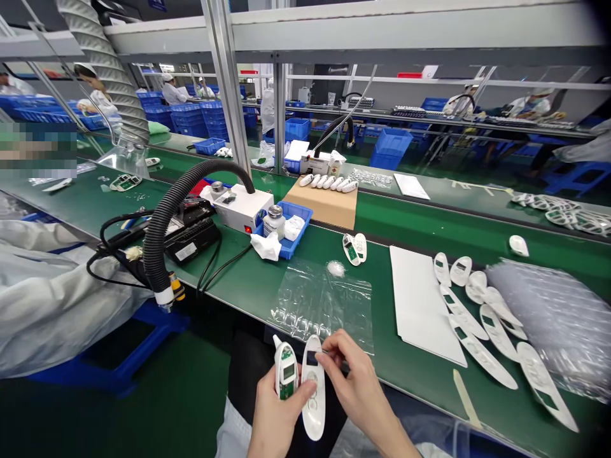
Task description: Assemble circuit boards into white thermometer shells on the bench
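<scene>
My left hand is closed round a white thermometer body whose green circuit board faces up, and it also steadies a white front cover beside it. My right hand pinches the top edge of that cover with thumb and fingers. Both hands hover over my lap, just in front of the green bench edge. A clear plastic blister tray lies on the bench right above them.
Several white covers lie in rows at the right beside a white sheet and a bubble-wrap bag. One part-assembled unit rests mid-bench. A blue bin, white box and black hose stand left. A co-worker's sleeve is at far left.
</scene>
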The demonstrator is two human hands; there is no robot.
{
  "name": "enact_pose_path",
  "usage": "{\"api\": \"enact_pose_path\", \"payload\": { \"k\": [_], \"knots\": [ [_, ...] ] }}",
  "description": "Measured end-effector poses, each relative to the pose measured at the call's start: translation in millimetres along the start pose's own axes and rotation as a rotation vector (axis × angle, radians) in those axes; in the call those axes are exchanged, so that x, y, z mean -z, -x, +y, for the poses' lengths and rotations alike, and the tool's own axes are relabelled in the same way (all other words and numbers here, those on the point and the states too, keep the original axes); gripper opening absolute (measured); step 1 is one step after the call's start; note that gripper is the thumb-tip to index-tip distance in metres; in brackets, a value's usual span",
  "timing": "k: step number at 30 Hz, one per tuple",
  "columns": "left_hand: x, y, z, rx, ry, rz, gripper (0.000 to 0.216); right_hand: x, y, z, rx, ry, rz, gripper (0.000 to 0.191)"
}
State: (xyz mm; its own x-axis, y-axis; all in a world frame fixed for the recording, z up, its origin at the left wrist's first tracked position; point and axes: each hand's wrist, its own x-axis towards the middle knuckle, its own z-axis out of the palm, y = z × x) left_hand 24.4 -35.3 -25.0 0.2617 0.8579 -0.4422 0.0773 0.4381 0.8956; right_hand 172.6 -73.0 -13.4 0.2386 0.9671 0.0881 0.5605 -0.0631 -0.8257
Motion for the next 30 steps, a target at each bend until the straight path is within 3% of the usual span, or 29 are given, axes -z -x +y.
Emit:
{"api": "enact_pose_path", "payload": {
  "k": [6, 10, 13, 18, 21, 24, 27, 30],
  "knots": [
    [9.1, 0.5, -1.6, -0.017, 0.003, 0.0, 0.028, -17.3, 2.0, 2.5, -0.177, -0.201, -0.054, 0.024],
    [22.9, 0.3, 1.4, -0.01, 0.042, 0.035, 0.029, -37.7, -5.2, 0.9, -0.287, -0.59, -0.043, 0.03],
    [35.5, -1.5, -0.3, -0.015, 0.093, 0.113, 0.03, -58.0, -7.0, -6.7, -0.334, -0.801, -0.164, 0.034],
    [62.5, -11.2, -9.7, -0.069, 0.191, 0.217, 0.033, -94.6, -15.6, -23.8, -0.342, -0.871, -0.385, 0.035],
    [92.6, -23.0, -11.0, -0.05, 0.419, 0.305, 0.048, -126.5, -41.7, -34.0, -0.394, -0.915, -0.462, 0.042],
    [137.2, -37.4, -7.6, -0.05, 0.672, 0.463, 0.056, -176.8, -79.5, -52.9, -0.429, -0.968, -0.51, 0.05],
    [182.7, -52.2, -4.0, -0.065, 0.734, 0.598, 0.055, -234.3, -109.3, -79.4, -0.531, -1.046, -0.565, 0.058],
    [206.8, -67.5, -1.5, -0.081, 0.726, 0.647, 0.057, -269.0, -120.2, -95.1, -0.598, -1.058, -0.618, 0.061]
  ]
}}
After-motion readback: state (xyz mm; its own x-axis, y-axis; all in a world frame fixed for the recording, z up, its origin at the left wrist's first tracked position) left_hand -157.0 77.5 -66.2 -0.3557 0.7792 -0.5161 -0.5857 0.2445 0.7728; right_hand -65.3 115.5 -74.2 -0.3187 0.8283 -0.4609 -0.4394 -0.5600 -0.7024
